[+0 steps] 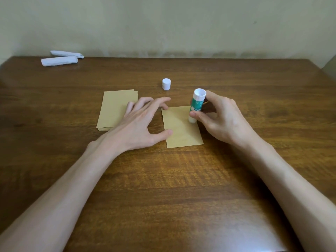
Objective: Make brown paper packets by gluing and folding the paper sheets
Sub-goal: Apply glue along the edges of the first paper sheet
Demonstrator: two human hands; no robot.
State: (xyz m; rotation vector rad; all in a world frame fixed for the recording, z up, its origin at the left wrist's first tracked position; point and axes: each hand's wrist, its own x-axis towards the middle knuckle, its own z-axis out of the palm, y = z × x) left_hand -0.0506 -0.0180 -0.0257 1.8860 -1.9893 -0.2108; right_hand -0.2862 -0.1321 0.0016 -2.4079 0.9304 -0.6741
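A plain room, likely a home: a wooden table (pixel 163 179) stands against a scuffed pale plaster wall (pixel 181 24).

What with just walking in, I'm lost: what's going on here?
A person's right hand grips an uncapped green-and-white glue stick, its lower end on a single brown paper sheet that the left hand steadies at its edge. A stack of brown paper sheets lies to the left, and the small white cap stands beyond.
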